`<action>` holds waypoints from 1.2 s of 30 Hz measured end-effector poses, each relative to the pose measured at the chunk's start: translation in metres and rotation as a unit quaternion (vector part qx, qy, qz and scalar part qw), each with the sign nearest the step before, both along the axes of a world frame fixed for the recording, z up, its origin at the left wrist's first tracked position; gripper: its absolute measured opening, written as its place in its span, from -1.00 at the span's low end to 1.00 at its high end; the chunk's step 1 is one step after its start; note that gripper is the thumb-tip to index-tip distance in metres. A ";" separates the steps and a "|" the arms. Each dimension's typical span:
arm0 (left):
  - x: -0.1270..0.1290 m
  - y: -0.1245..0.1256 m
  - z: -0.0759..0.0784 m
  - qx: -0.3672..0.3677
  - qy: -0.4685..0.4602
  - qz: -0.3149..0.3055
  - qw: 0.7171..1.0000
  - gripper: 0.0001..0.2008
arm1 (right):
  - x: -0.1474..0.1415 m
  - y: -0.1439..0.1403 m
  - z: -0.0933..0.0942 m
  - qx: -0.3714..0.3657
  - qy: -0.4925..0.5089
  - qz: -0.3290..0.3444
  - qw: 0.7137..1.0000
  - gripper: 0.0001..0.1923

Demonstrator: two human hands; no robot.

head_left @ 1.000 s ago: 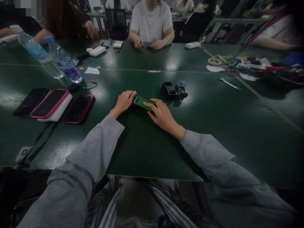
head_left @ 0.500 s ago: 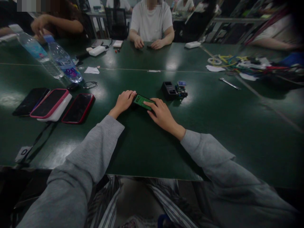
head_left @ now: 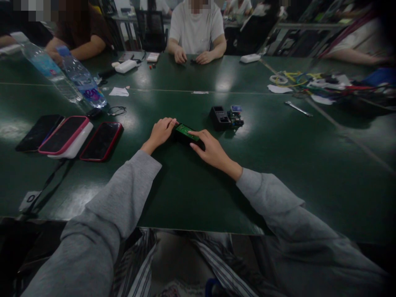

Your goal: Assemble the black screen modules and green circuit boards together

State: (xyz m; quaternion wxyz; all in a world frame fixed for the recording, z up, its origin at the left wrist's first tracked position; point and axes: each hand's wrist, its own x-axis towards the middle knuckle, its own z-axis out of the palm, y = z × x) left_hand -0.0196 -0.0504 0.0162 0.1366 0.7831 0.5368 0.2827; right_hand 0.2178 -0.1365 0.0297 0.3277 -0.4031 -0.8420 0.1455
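Observation:
A green circuit board (head_left: 185,130) lies in a black case (head_left: 184,139) between my two hands, just above or on the dark green table. My left hand (head_left: 161,133) is closed around the case's left end, fingertips at its upper corner. My right hand (head_left: 213,150) grips the right end, its index finger reaching over the board and the thumb along the near side. Behind my right hand stand a black box with square openings (head_left: 219,117) and a small board with parts and a blue-white top (head_left: 236,116).
Several phones, including one in a red case (head_left: 102,141), lie at left. Two water bottles (head_left: 84,82) stand behind them. A wrench (head_left: 298,108) and tangled cables (head_left: 324,82) are at right. Across the table sits a person in a white shirt (head_left: 198,29).
The case has tilted in my hands, so more of its black near side shows. My right fingers have shifted slightly on it. At far left, another person's raised hands have come down.

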 end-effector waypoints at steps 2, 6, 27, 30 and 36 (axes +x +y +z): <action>0.000 -0.001 0.001 0.000 -0.002 0.000 1.000 -0.49 | -0.001 0.000 0.002 -0.017 0.042 -0.012 0.999 -0.55; 0.001 0.001 0.001 0.000 -0.002 -0.003 1.000 -0.50 | -0.003 0.000 0.001 -0.031 0.073 -0.031 0.996 -0.54; 0.000 0.001 0.000 -0.002 -0.019 0.003 1.000 -0.51 | 0.001 0.004 -0.002 -0.011 0.043 -0.105 0.994 -0.54; -0.001 0.003 -0.003 -0.001 -0.024 0.000 1.000 -0.51 | 0.002 0.012 -0.007 -0.066 0.115 -0.154 0.979 -0.48; -0.002 0.006 -0.006 -0.007 -0.018 0.007 1.000 -0.51 | 0.001 0.027 -0.024 -0.014 0.117 -0.222 0.968 -0.24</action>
